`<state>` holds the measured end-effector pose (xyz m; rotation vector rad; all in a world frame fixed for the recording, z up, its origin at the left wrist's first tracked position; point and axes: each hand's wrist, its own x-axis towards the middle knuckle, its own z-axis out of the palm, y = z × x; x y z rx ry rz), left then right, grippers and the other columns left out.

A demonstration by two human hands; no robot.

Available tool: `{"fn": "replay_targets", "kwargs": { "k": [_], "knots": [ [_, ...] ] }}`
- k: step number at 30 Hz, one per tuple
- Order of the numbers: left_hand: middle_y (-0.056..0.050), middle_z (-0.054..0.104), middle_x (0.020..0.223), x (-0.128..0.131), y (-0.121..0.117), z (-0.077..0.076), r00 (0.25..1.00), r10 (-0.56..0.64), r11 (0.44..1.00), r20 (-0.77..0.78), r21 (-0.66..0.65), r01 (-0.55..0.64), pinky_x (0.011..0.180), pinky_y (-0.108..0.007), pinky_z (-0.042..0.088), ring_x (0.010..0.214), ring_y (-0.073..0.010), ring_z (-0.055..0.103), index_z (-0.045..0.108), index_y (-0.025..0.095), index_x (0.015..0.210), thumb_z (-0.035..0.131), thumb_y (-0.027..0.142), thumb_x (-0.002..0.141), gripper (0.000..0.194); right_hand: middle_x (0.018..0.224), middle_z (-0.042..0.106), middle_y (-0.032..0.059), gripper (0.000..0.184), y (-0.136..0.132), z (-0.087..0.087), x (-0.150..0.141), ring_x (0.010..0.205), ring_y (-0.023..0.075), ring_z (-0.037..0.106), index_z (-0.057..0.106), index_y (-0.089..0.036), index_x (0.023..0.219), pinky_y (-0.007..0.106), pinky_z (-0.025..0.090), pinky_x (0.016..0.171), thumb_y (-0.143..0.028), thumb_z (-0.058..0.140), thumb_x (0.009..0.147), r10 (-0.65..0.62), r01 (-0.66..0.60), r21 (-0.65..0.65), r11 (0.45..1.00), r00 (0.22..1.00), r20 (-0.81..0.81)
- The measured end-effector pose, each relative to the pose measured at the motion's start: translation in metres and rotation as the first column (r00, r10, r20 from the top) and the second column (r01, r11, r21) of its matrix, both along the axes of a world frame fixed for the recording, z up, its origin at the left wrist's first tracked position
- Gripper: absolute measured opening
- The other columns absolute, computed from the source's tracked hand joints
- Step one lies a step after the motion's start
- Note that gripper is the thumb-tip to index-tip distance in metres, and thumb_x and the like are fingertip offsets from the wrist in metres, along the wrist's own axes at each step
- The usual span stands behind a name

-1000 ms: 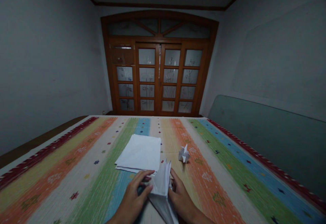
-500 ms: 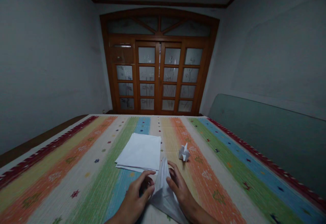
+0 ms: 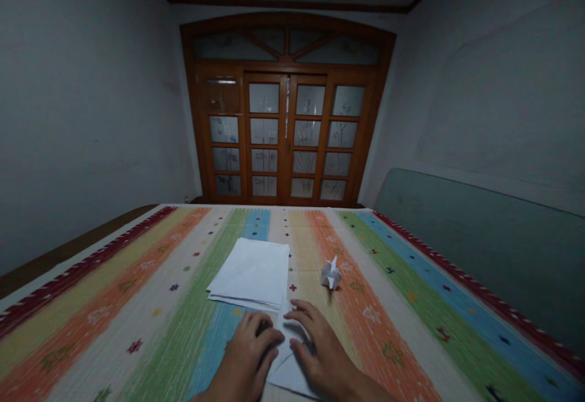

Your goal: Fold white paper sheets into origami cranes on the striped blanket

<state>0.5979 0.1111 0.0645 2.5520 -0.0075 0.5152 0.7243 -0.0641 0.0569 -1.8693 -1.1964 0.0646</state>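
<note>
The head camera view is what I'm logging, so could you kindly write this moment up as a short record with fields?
Left hand: left hand resting on the left side of the folded white paper
Right hand: right hand, fingers spread over the folded white paper
Nearby: stack of white paper sheets just beyond the hands; small white origami figure to the right of the stack
Surface: striped multicoloured woven cover
Background: wooden glazed doors
</note>
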Motion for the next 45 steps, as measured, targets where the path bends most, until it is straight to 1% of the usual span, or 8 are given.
{"fn": "replay_targets", "kwargs": {
  "k": [3, 5, 11, 16, 21, 29, 36, 45],
  "knots": [
    [-0.011, 0.062, 0.143, -0.001, 0.003, -0.009, 0.994, -0.105, 0.967, 0.014, 0.234, 0.099, 0.108, -0.053, 0.051, 0.133, -0.0368, 0.055, 0.067, 0.028, 0.13, 0.06, 0.008, 0.089, 0.046, 0.149, 0.057, 0.0142, 0.05, -0.004, 0.0, -0.001, 0.139, 0.0321, 0.051, 0.061, -0.022, 0.139, 0.055, 0.041, 0.118, -0.014, 0.057, 0.089, 0.06, -0.034, -0.139, 0.99, 0.981, 0.187],
    [-0.011, 0.054, 0.154, -0.002, 0.005, -0.015, 0.983, -0.183, 0.935, -0.019, 0.307, 0.18, 0.113, -0.054, 0.046, 0.142, -0.0379, 0.048, 0.056, 0.028, 0.144, 0.062, 0.007, 0.088, 0.06, 0.152, 0.056, 0.0135, 0.055, -0.005, 0.001, -0.001, 0.142, 0.0337, 0.048, 0.057, -0.02, 0.144, 0.057, 0.038, 0.119, -0.013, 0.056, 0.09, 0.107, -0.051, -0.222, 0.974, 0.963, 0.248],
    [-0.007, 0.03, 0.166, -0.009, 0.016, -0.003, 0.943, -0.313, 0.913, -0.113, 0.237, 0.332, 0.12, -0.051, 0.036, 0.149, -0.0348, 0.038, 0.033, 0.033, 0.159, 0.064, 0.011, 0.09, 0.079, 0.159, 0.043, 0.0113, 0.06, -0.005, 0.0, 0.001, 0.147, 0.0317, 0.043, 0.044, -0.019, 0.155, 0.054, 0.035, 0.122, -0.016, 0.053, 0.095, 0.175, -0.104, -0.285, 0.953, 0.955, 0.238],
    [-0.002, 0.032, 0.164, -0.013, 0.027, 0.024, 0.911, -0.389, 0.908, -0.139, 0.107, 0.405, 0.12, -0.05, 0.035, 0.149, -0.0325, 0.038, 0.044, 0.04, 0.153, 0.07, 0.017, 0.091, 0.07, 0.161, 0.036, 0.0097, 0.064, -0.007, -0.008, 0.004, 0.15, 0.0306, 0.037, 0.038, -0.021, 0.157, 0.052, 0.035, 0.122, -0.017, 0.054, 0.096, 0.173, -0.104, -0.282, 0.954, 0.957, 0.234],
    [-0.002, 0.047, 0.157, -0.012, 0.032, 0.037, 0.901, -0.41, 0.911, -0.142, -0.014, 0.412, 0.118, -0.054, 0.038, 0.145, -0.0345, 0.045, 0.066, 0.042, 0.134, 0.075, 0.022, 0.088, 0.051, 0.163, 0.032, 0.0102, 0.066, -0.007, -0.005, 0.006, 0.152, 0.0335, 0.031, 0.035, -0.022, 0.158, 0.056, 0.031, 0.123, -0.029, 0.06, 0.098, 0.183, -0.117, -0.327, 0.938, 0.966, 0.181],
    [0.0, 0.069, 0.138, -0.015, 0.032, 0.051, 0.894, -0.424, 0.903, -0.143, 0.015, 0.43, 0.112, -0.05, 0.046, 0.139, -0.0325, 0.053, 0.078, 0.043, 0.114, 0.073, 0.023, 0.09, 0.032, 0.164, 0.031, 0.0113, 0.065, -0.007, -0.011, 0.006, 0.152, 0.0383, 0.028, 0.038, -0.022, 0.158, 0.062, 0.03, 0.122, -0.029, 0.061, 0.097, 0.06, 0.006, -0.326, 0.945, 0.98, 0.19],
    [-0.002, 0.075, 0.128, -0.017, 0.04, 0.045, 0.913, -0.403, 0.914, -0.062, -0.087, 0.397, 0.11, -0.049, 0.045, 0.134, -0.0322, 0.057, 0.082, 0.04, 0.097, 0.073, 0.031, 0.089, 0.015, 0.165, 0.027, 0.0114, 0.06, -0.004, -0.018, 0.007, 0.153, 0.0385, 0.025, 0.04, -0.02, 0.157, 0.064, 0.028, 0.123, -0.02, 0.053, 0.098, -0.017, 0.114, -0.377, 0.919, 0.968, 0.252],
    [-0.005, 0.075, 0.126, -0.013, 0.052, 0.027, 0.865, -0.5, 0.864, -0.033, 0.04, 0.501, 0.109, -0.046, 0.046, 0.134, -0.0311, 0.056, 0.079, 0.029, 0.102, 0.07, 0.027, 0.091, 0.015, 0.162, 0.04, 0.0108, 0.05, -0.006, -0.019, 0.006, 0.15, 0.0387, 0.034, 0.055, -0.023, 0.148, 0.059, 0.033, 0.122, -0.024, 0.056, 0.098, -0.125, 0.209, -0.352, 0.912, 0.961, 0.245]
  ]
}}
